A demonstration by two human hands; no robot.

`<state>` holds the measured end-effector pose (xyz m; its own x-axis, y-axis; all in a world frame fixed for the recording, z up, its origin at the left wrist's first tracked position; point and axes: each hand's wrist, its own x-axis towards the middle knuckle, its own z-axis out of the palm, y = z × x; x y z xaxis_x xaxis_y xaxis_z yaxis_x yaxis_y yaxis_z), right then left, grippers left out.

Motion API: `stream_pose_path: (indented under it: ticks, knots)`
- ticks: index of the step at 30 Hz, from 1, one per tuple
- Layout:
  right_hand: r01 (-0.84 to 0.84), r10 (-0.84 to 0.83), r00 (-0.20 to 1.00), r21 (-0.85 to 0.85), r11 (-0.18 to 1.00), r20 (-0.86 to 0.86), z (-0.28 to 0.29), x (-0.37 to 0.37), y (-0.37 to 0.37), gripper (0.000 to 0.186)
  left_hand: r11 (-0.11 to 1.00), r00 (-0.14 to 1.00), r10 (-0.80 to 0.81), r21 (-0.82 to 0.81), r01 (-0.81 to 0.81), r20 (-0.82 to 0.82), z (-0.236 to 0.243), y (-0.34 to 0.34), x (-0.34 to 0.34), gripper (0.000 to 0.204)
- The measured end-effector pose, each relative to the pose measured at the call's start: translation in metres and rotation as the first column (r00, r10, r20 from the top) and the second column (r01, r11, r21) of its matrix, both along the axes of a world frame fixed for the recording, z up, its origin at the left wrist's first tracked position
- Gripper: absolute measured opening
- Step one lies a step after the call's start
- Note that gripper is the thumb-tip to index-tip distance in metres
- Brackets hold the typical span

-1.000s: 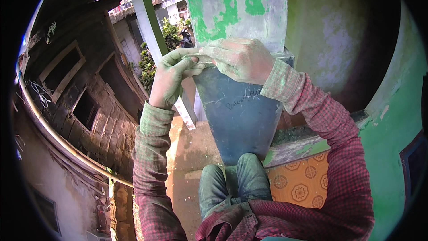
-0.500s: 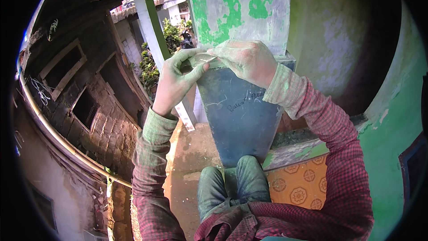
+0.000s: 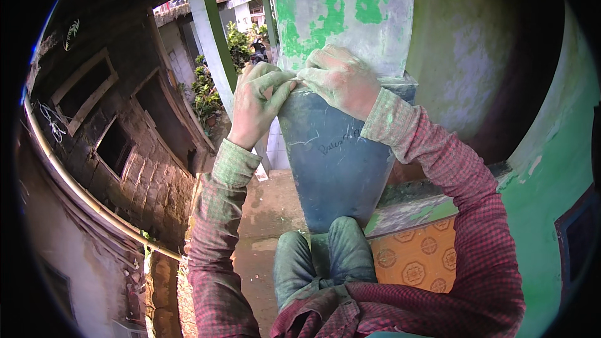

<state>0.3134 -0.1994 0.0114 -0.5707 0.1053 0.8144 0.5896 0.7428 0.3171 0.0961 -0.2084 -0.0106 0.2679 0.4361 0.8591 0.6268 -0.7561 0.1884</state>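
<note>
Both of my hands meet above the front top edge of a dark blue pillar base (image 3: 335,169). My left hand (image 3: 255,101) is closed in a pinch at the left corner, thumb against fingers. Right beside it, my right hand (image 3: 343,84) has its fingers bunched, and their tips nearly touch the left ones. Whatever lies between the fingertips is too small and too covered to make out. Behind the hands rises the pillar's upper part (image 3: 382,34), whitish with patches of flaking green paint. Pale dust coats both hands and cuffs.
A low green ledge (image 3: 410,216) runs right of the base, beside orange patterned floor tiles (image 3: 416,256). My knees (image 3: 325,256) are close to the base. At left stand a white post (image 3: 210,31), a long bamboo pole (image 3: 94,203) and an old brown wall (image 3: 153,194).
My left fingers have closed from a wider curl around a small thin pale piece, now hidden. The right hand has turned and lowered its fingertips to the edge. The view has shifted slightly.
</note>
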Motion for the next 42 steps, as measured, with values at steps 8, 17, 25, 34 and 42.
stream_pose_path:
  ticks: [8,17,25,34,42]
  knots:
    - [0.076,-0.082,0.990,0.056,0.996,0.114,0.005,0.027,-0.003,0.007,0.980,0.927,-0.070,-0.147,0.133,0.368,-0.089,0.028,0.014,0.093]
    - [0.132,-0.127,0.963,-0.003,0.991,0.237,0.021,0.001,-0.002,0.007,0.816,0.745,-0.208,-0.308,0.489,0.634,-0.101,0.034,0.027,0.102]
    - [0.189,-0.159,0.932,-0.061,0.980,0.325,0.031,-0.001,-0.004,0.009,0.786,0.714,-0.237,-0.302,0.539,0.659,-0.102,0.036,0.035,0.106]
    - [0.177,-0.163,0.948,-0.027,0.984,0.272,0.026,0.013,-0.011,0.009,0.886,0.758,-0.265,-0.161,0.436,0.596,-0.107,0.043,0.037,0.107]
    - [0.214,-0.212,0.917,0.030,0.976,0.338,0.028,0.015,-0.011,0.009,0.883,0.746,-0.237,-0.181,0.432,0.623,-0.104,0.033,0.038,0.108]
